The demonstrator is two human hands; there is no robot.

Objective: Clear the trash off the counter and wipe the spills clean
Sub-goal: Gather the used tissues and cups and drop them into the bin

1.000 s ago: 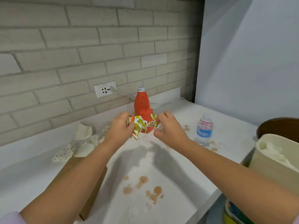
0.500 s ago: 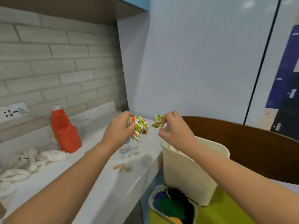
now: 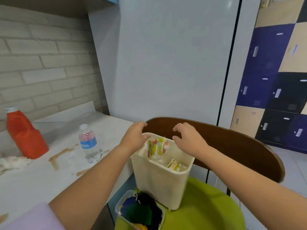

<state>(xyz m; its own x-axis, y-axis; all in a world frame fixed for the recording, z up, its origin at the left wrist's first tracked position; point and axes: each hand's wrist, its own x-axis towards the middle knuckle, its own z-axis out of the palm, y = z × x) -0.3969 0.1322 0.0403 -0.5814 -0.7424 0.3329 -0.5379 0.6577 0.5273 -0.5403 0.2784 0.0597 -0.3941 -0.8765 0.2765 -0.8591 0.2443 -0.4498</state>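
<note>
Worktop [image 3: 41,176] is running along the left, white, with brown spills [image 3: 57,157] smeared across the middle and more near the front edge. Chair [image 3: 232,146] with a dark wood back and green seat is sitting just right of the worktop. Cream bin [image 3: 159,185] is standing on the green seat, touching the worktop's side. Red bottle [image 3: 25,135] is standing upright at the far left near the brick wall, crumpled white tissues [image 3: 13,161] lying at its base. Clear tub [image 3: 141,211] of dark fabric bits is sitting in front of the bin. Water bottle [image 3: 88,143] is standing upright near the worktop's right edge, among the spills. Left hand [image 3: 135,136] is hovering over the bin's near-left rim, fingers spread, holding nothing. Right hand [image 3: 187,138] is hovering over the bin's far side, fingers spread wide, empty. Two patterned wrapper pieces are inside the bin's mouth: bigger one [image 3: 157,147] below the left hand, blurred; smaller one [image 3: 174,166] by the right wall.
</note>
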